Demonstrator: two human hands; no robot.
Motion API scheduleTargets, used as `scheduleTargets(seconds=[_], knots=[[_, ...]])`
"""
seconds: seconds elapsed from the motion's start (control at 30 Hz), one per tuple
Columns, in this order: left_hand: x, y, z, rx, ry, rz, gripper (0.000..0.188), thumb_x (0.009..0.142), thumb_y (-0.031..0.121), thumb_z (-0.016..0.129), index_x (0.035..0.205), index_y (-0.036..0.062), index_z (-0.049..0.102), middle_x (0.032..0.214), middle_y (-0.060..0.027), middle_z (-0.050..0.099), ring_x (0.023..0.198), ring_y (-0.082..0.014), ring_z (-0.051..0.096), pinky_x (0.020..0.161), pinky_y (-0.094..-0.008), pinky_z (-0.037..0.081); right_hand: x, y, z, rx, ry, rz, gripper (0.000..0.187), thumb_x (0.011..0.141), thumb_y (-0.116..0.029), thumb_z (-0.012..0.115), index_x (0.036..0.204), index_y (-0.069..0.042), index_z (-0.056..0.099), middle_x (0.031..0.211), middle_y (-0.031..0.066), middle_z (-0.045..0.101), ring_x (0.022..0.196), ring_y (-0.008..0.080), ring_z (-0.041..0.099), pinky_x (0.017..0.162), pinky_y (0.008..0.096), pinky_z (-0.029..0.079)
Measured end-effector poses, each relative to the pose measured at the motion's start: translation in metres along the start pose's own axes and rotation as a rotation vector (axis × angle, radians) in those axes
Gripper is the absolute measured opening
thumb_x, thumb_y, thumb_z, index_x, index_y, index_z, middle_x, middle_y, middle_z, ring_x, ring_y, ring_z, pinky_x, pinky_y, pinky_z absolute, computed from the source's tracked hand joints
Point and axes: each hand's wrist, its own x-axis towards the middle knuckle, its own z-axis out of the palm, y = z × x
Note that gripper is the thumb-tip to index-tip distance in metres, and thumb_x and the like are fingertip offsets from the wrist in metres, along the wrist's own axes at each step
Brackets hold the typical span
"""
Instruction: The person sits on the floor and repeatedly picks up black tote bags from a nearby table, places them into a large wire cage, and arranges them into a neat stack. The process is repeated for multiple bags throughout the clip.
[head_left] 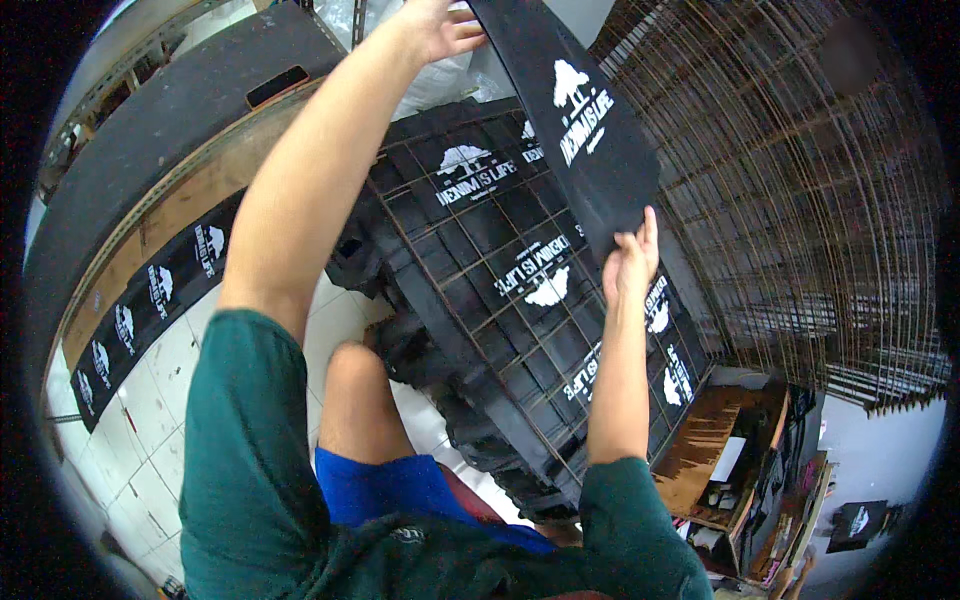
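A black fabric piece [585, 110] with a white printed tree-shaped design hangs stretched between my two hands. My left hand [435, 28] grips its far end at the top of the view. My right hand [632, 262] pinches its near lower edge. Below the piece stands a stack of wire mesh racks [470, 270], and several similar black printed pieces [480, 175] lie spread on its top rack.
A long table [160, 150] with a dark top runs at the left, with black printed pieces [150, 300] hanging along its wooden edge. More wire racks [800, 200] stand at the right. White floor tiles [140, 420] lie below. A cluttered shelf [730, 470] is lower right.
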Motion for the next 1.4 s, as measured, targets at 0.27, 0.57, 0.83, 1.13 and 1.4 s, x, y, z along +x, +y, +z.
scheduleTargets(seconds=[0.27, 0.57, 0.83, 1.13, 1.4], knots=[[-0.225, -0.289, -0.03, -0.089, 0.047, 0.056, 0.041, 0.082, 0.022, 0.06, 0.116, 0.0016, 0.047, 0.092, -0.0038, 0.058, 0.073, -0.0137, 0.055, 0.065, -0.0263, 0.047, 0.131, 0.175, -0.018, -0.134, 0.361, 0.242, 0.08, 0.065, 0.011, 0.052, 0.139, -0.002, 0.024, 0.132, 0.0117, 0.038, 0.099, 0.0167, 0.047, 0.088, 0.0271, 0.036], [-0.24, -0.365, -0.035, 0.742, -0.857, 0.069, 0.048, 0.075, 0.046, 0.064, 0.112, 0.0174, 0.055, 0.096, -0.0048, 0.061, 0.082, -0.025, 0.062, 0.064, -0.0362, 0.05, 0.165, 0.233, -0.087, -0.484, 0.474, 0.335, 0.086, 0.061, 0.006, 0.054, 0.14, -0.002, 0.022, 0.136, 0.02, 0.035, 0.113, 0.0213, 0.044, 0.075, 0.0261, 0.038], [-0.233, -0.369, -0.029, 0.805, -1.1, -0.177, 0.052, 0.078, 0.053, 0.056, 0.117, 0.0198, 0.051, 0.104, -0.0056, 0.06, 0.099, -0.0278, 0.058, 0.077, -0.048, 0.045, 0.151, 0.219, -0.046, -0.677, 0.427, 0.304, 0.078, 0.063, -0.002, 0.059, 0.135, 0.005, 0.031, 0.133, 0.0237, 0.038, 0.122, 0.03, 0.04, 0.1, 0.032, 0.032], [-0.234, -0.379, -0.025, 0.794, -1.118, -0.159, 0.05, 0.079, 0.052, 0.055, 0.117, 0.0206, 0.051, 0.103, -0.0069, 0.06, 0.097, -0.0268, 0.058, 0.079, -0.0448, 0.045, 0.161, 0.217, -0.065, -0.806, 0.389, 0.317, 0.076, 0.063, -0.004, 0.059, 0.133, 0.01, 0.031, 0.134, 0.0262, 0.037, 0.125, 0.033, 0.037, 0.102, 0.0335, 0.03], [-0.228, -0.369, -0.025, 0.795, -1.127, -0.202, 0.051, 0.079, 0.053, 0.055, 0.116, 0.0176, 0.053, 0.104, -0.0085, 0.058, 0.102, -0.0268, 0.056, 0.083, -0.0446, 0.042, 0.165, 0.217, -0.047, -0.938, 0.374, 0.359, 0.068, 0.064, -0.004, 0.058, 0.126, 0.012, 0.035, 0.125, 0.0259, 0.044, 0.116, 0.0321, 0.045, 0.096, 0.0326, 0.035]])
